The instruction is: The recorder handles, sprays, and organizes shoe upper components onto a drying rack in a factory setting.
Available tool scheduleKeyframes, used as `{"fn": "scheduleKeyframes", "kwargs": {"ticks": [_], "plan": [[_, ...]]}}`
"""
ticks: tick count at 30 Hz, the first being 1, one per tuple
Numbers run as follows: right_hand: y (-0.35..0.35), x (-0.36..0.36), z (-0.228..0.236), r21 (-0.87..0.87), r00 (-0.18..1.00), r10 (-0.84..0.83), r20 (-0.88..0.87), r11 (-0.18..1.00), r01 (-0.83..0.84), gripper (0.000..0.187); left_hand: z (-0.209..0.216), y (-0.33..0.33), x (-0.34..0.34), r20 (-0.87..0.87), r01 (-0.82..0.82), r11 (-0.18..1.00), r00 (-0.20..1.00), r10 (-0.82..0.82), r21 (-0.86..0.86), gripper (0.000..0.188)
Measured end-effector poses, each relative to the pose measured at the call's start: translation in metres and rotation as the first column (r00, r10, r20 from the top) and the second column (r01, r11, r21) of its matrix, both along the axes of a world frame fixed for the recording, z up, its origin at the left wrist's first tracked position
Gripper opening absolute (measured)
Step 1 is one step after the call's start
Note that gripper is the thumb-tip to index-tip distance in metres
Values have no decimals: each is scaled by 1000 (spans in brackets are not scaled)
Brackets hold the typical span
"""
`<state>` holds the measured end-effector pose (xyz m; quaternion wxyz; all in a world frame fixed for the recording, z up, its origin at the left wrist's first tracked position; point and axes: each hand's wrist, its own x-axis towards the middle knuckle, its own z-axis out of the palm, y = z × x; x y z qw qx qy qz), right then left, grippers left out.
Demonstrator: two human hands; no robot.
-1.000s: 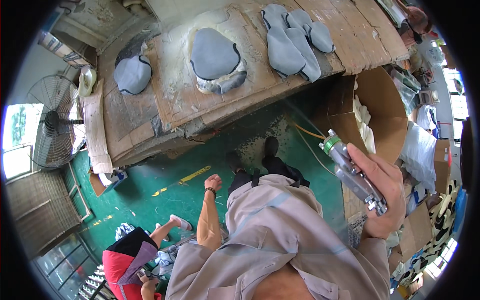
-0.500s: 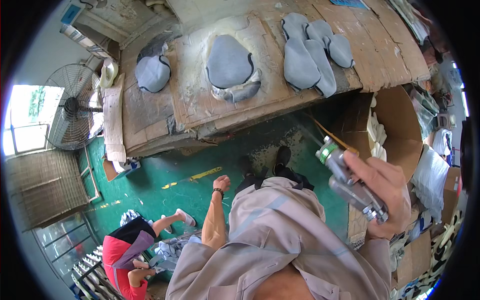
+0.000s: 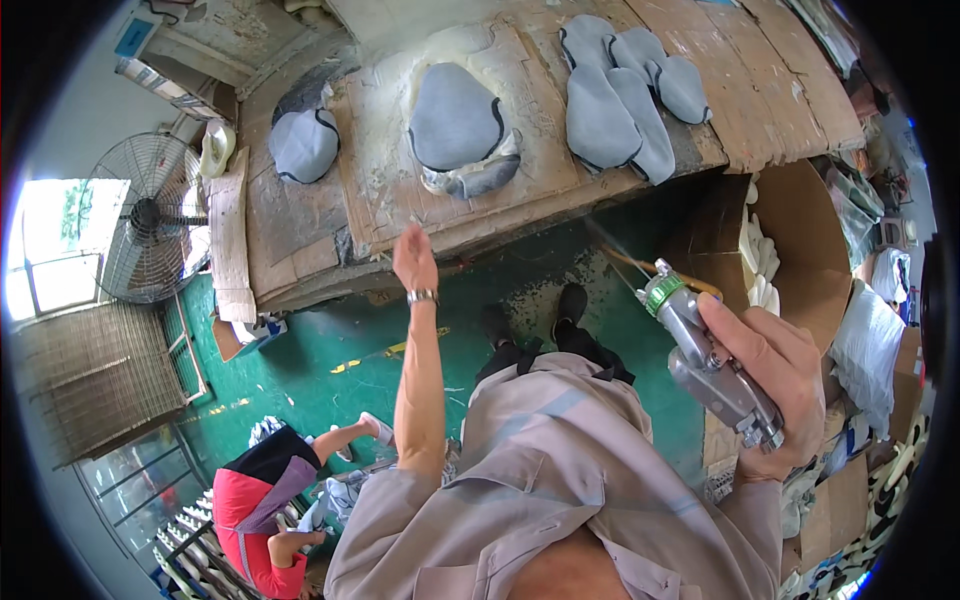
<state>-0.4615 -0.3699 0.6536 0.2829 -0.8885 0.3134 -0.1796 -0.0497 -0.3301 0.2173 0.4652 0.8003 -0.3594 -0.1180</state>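
My right hand grips the silver metal spray gun; open left hand reaches for the grey padded cover on the counter. Next, I reckon: grab it.

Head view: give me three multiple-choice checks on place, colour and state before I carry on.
1. Where is the left hand?
A. Raised toward the workbench edge
B. On the spray gun
C. On the floor

2. What colour is the spray gun nozzle ring?
A. Red
B. Green
C. Yellow

3. What state is the right hand in?
A. Open and empty
B. Flat on the bench
C. Closed on the spray gun

Answers: 1 A, the open left hand reaches up near the cardboard-covered bench edge; 2 B, the ring at the tip is green; 3 C, fingers wrap the metal body.
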Motion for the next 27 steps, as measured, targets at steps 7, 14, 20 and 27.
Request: {"fn": "scheduleKeyframes", "kwargs": {"ticks": [7, 14, 20, 27], "plan": [[9, -19, 5, 64, 906, -423, 3, 904, 422, 56, 71, -121, 25, 461, 211, 976, 862, -211, 54, 43], [-9, -74, -10, -21, 991, -128, 42, 991, 129, 66, 55, -148, 37, 617, 219, 971, 753, -228, 92, 29], [-16, -98, -20, 104, 989, -138, 47, 986, 133, 70, 84, -161, 36, 608, 226, 954, 736, -299, 196, 20], [-27, -123, -23, 181, 993, -13, 114, 983, -8, 70, 119, -160, 36, 624, 210, 929, 692, -362, 306, 19]]}}
